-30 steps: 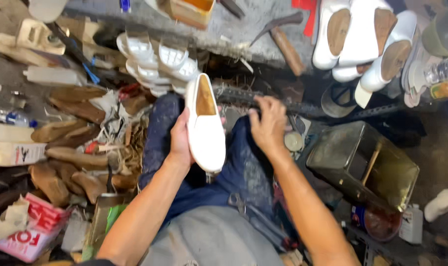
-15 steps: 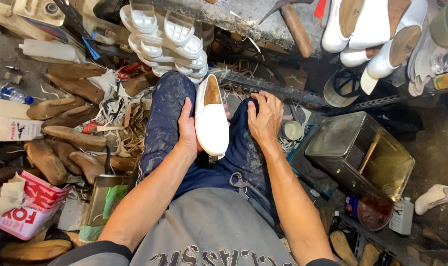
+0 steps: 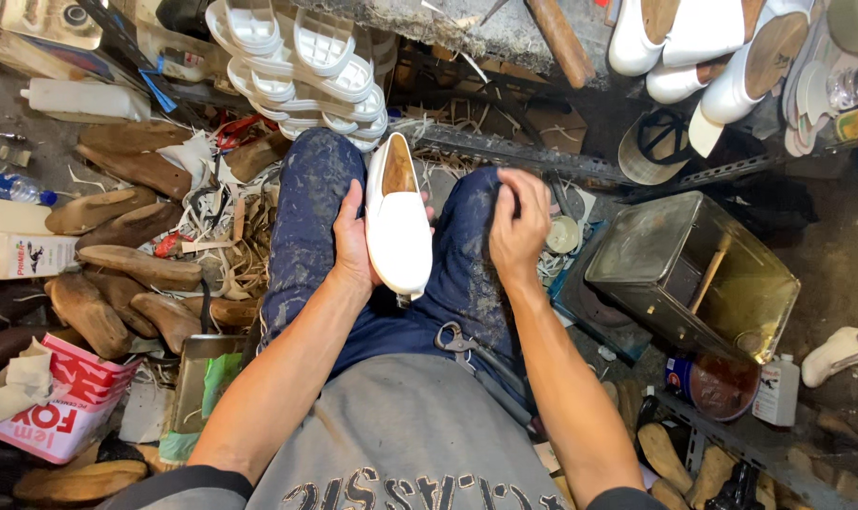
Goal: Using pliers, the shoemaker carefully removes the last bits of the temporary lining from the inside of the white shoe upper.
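While left hand (image 3: 353, 247) grips white shoe (image 3: 399, 227), fingers hidden behind, right hand (image 3: 516, 227) on knee

Workshop floor (image 3: 830, 260), dark and littered. Lying on it at the left: brown wooden shoe lasts (image 3: 141, 267), a white plastic bottle (image 3: 81, 97) and scrap strips (image 3: 229, 247). At the right: an open metal tin (image 3: 693, 274), a small round can (image 3: 722, 385).

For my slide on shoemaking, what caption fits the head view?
Left hand holds a white slip-on shoe between the knees; right hand rests on the right knee.
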